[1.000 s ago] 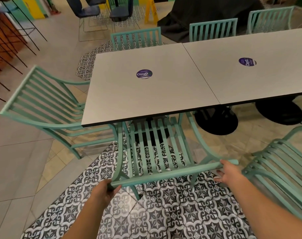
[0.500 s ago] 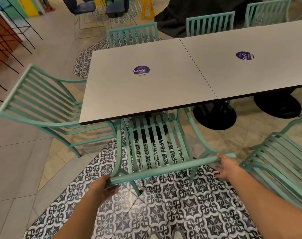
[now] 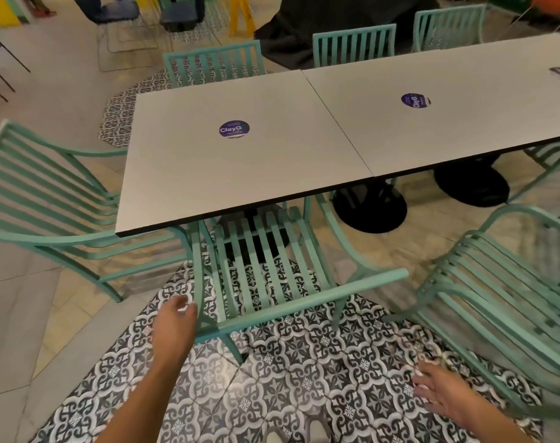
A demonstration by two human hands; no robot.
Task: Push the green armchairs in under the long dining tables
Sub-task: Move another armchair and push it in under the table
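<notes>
Seating Check: Centre Armchair at Table Edge

Standing partly under the long dining table (image 3: pixel 240 174), the centre green armchair (image 3: pixel 266 266) has its seat front beneath the tabletop edge and its backrest clear of it. Left hand (image 3: pixel 173 327): fingers relaxed, beside the backrest's left end, grasping nothing. Right hand (image 3: pixel 441 394): fingers spread, grasping nothing, near the neighbouring armchair (image 3: pixel 502 302).

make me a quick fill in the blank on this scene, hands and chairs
1. The left hand is beside the middle chair, holding ____.
2. The round sticker on the table reads ____.
3. The right hand is nearest the chair on the ____.
4. The floor under the middle chair has black and white patterned ____.

Missing words: nothing; ClayG; right; tiles
</notes>
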